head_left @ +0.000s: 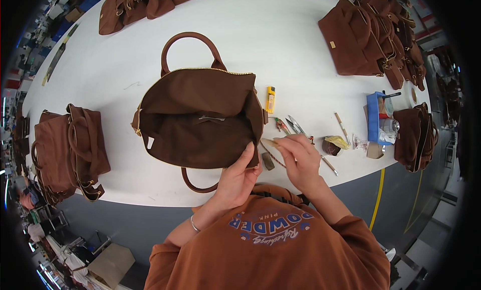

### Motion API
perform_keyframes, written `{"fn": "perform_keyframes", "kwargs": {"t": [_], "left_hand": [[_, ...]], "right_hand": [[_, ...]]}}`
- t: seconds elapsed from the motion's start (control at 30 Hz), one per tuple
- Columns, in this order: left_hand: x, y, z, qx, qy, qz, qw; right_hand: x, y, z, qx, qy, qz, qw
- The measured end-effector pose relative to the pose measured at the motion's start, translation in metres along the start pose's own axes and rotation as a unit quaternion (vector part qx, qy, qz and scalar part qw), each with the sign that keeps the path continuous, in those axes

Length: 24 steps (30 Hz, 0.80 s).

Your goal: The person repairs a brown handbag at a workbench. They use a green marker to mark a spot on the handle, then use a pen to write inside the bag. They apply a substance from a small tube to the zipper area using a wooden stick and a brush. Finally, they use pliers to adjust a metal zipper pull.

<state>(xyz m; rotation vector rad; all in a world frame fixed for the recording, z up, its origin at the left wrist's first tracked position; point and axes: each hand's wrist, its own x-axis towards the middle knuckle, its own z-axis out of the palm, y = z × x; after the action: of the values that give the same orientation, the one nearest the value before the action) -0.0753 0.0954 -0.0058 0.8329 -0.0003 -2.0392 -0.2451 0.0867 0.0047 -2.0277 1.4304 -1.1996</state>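
A brown handbag (198, 97) lies on the white table in front of me, its gold zipper undone and its dark brown lining showing. One curved handle (186, 35) stretches away on the far side, the other (193, 184) toward me. My left hand (241, 182) grips the bag's near right corner, thumb inside on the lining and fingers beneath. Just right of that corner, my right hand (301, 162) pinches a small pale tan piece (270, 142) between thumb and fingers; its kind is unclear. A thin brown cord (273, 155) runs below the right fingers.
Brown bags are piled at the left (70, 149), far right (355, 37) and right edge (415, 139). Beside my right hand lie a yellow case (270, 99), pointed metal tools (294, 124), a pen (342, 127) and a dark block (268, 161). A blue bin (373, 118) holds jars.
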Motion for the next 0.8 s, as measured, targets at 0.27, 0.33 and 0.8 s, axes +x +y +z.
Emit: {"fn": "perform_keyframes", "kwargs": {"t": [0.27,0.33,0.8], "left_hand": [[0.001,0.003,0.001,0.017,-0.021,0.004,1.000],[-0.001,0.004,0.008,0.027,0.021,0.001,0.999],[-0.001,0.006,0.005,0.035,0.019,-0.019,0.999]], "right_hand": [[0.002,0.001,0.003,-0.005,-0.018,0.008,1.000],[0.002,-0.003,0.007,0.002,-0.007,-0.018,1.000],[0.006,0.000,0.011,0.024,-0.024,-0.030,0.999]]}}
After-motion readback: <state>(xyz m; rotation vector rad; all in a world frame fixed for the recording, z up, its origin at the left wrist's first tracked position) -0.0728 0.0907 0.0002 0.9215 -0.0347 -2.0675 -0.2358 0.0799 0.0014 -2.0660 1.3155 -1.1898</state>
